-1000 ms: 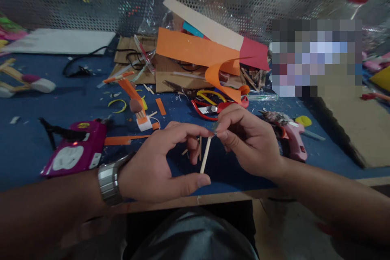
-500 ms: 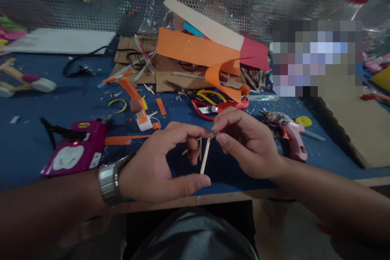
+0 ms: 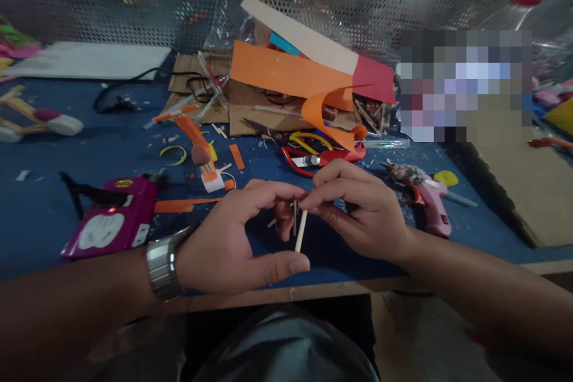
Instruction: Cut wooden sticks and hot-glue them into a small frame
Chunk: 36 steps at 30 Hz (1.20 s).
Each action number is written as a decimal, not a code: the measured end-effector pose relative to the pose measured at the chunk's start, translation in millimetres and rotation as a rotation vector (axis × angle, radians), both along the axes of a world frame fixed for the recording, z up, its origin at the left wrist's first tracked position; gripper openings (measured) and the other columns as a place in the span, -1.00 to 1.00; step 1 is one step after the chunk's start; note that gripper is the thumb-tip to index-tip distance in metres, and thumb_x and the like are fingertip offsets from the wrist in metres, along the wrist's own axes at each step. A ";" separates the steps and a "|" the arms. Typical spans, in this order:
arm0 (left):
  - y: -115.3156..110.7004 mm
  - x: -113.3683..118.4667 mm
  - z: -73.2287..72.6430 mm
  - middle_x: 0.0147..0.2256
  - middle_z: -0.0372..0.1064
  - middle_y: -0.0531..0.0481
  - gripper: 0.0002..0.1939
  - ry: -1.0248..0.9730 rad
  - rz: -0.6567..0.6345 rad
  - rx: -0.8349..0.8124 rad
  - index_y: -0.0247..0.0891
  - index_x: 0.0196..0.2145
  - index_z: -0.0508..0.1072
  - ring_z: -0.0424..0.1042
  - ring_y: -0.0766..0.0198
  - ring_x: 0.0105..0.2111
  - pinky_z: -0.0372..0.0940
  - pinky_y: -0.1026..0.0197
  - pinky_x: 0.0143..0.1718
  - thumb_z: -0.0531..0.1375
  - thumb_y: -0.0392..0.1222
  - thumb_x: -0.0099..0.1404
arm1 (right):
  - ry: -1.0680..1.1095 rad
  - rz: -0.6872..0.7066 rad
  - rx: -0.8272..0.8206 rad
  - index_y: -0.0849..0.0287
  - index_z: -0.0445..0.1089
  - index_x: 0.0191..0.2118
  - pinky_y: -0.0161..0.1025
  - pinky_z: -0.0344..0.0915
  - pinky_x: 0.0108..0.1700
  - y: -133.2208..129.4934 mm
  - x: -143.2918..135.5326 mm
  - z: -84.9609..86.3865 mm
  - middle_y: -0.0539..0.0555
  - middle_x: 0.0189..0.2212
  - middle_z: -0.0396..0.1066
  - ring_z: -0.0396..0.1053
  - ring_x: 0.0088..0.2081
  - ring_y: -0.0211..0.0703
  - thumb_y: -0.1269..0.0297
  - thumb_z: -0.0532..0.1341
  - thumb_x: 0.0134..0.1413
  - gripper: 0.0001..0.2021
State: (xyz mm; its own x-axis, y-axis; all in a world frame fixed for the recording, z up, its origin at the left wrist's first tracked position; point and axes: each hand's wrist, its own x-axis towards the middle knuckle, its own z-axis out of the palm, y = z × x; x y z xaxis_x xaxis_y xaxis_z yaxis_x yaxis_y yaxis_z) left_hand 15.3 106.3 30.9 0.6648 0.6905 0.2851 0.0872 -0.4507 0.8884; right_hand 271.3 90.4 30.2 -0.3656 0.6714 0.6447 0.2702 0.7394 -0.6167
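Note:
Between the thumb and index finger of my left hand (image 3: 237, 233) is a short pale wooden stick (image 3: 301, 231), held by its two ends and standing nearly upright. My right hand (image 3: 358, 209) is closed, its thumb and fingertips pinched at the stick's upper end beside my left index fingertip. Whether anything small sits in that pinch is hidden. Thin wooden sticks (image 3: 294, 219) show beyond my left fingers. Just past my hands lie red-handled pliers (image 3: 331, 158). An orange paper and stick piece (image 3: 199, 152) stands on the blue table left of them.
A pink glue gun (image 3: 432, 203) lies to the right, near a cardboard sheet (image 3: 523, 197). On the left is a purple device (image 3: 111, 218) with a black cable and lit red light. Orange paper strips (image 3: 286, 71) and cardboard pile up at the back against a perforated metal panel (image 3: 161, 6).
My right fingertips have moved slightly left and closed in on the stick's upper end. My left hand keeps the stick almost still.

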 end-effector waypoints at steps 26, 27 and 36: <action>1.2 0.0 4.2 -0.26 0.58 -0.02 -0.37 0.025 0.005 -0.015 -0.19 0.22 0.52 0.58 0.13 -0.21 0.47 0.12 -0.17 0.55 0.10 0.34 | 0.007 -0.007 -0.112 0.07 0.53 -0.16 -0.20 0.51 -0.21 0.4 -2.7 -0.9 0.05 -0.23 0.54 0.51 -0.23 -0.18 0.36 0.35 0.52 -0.89; 1.2 0.1 4.5 -0.26 0.58 -0.02 -0.37 0.028 0.007 -0.011 -0.19 0.22 0.52 0.57 0.14 -0.22 0.46 0.12 -0.17 0.55 0.09 0.34 | 0.023 -0.006 -0.136 0.07 0.52 -0.17 -0.21 0.50 -0.23 0.2 -3.3 -1.6 0.05 -0.23 0.53 0.51 -0.24 -0.18 0.36 0.34 0.53 -0.88; 0.6 0.6 5.3 -0.26 0.57 -0.02 -0.40 0.052 -0.001 -0.021 -0.16 0.22 0.56 0.55 0.15 -0.23 0.42 0.13 -0.22 0.54 0.12 0.35 | 0.178 -0.105 -0.277 0.07 0.51 -0.15 -0.22 0.38 -0.37 -2.1 -4.4 -7.1 0.06 -0.22 0.48 0.44 -0.30 -0.18 0.20 0.36 0.53 -0.87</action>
